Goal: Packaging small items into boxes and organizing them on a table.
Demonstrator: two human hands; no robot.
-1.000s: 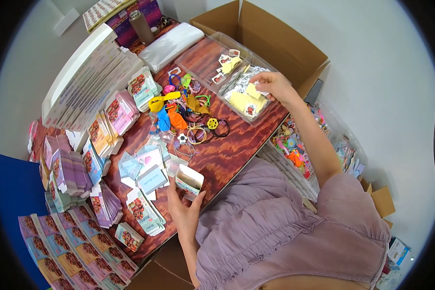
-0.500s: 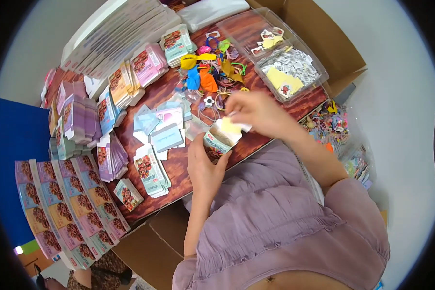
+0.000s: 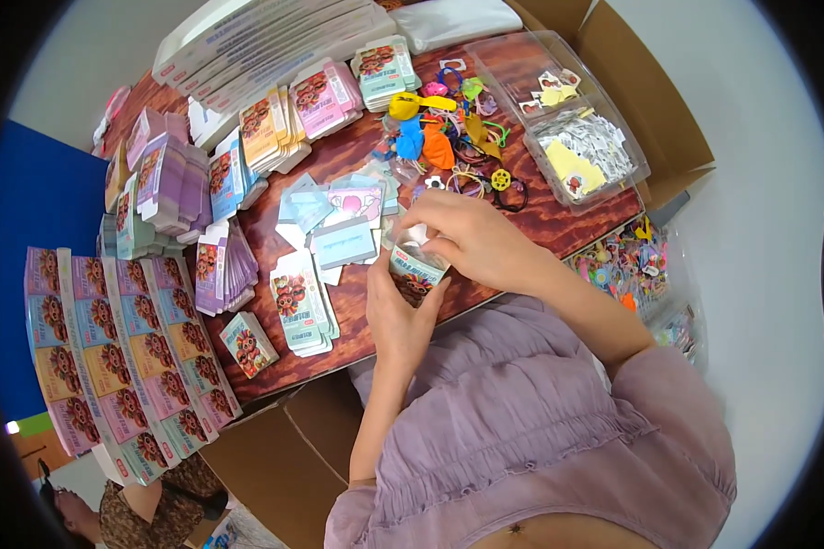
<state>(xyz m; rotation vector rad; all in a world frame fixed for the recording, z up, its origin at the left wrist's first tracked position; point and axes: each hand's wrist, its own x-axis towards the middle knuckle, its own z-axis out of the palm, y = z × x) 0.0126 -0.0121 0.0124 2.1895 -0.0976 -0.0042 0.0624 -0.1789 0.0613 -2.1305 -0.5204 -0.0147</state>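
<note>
My left hand [image 3: 398, 320] is wrapped around a small pale green carton [image 3: 417, 272] with a printed front, its open top facing up. Over that opening, my right hand [image 3: 485, 240] has its fingers bent together at the carton's rim; whatever they pinch is hidden. Just left of the carton lies a loose pile of pale blue and white cards [image 3: 346, 242]. Flat green cartons [image 3: 300, 306] are stacked beside it. A filled-out green carton [image 3: 249, 346] stands near the table's front edge. Beyond my hands is a heap of colourful hair ties [image 3: 438, 142].
A clear plastic tray [image 3: 639, 174] holds small white and yellow pieces at the right. Stacks of pink cartons [image 3: 325, 99] and purple cartons [image 3: 224, 273] line the back and left. Boxes in rows [image 3: 124, 366] stand at the left edge. Another person [image 3: 146, 512] is at lower left.
My right hand has come down to the carton's opening; the yellow piece seen there is now out of sight. The view has shifted, and the left hand keeps its hold.
</note>
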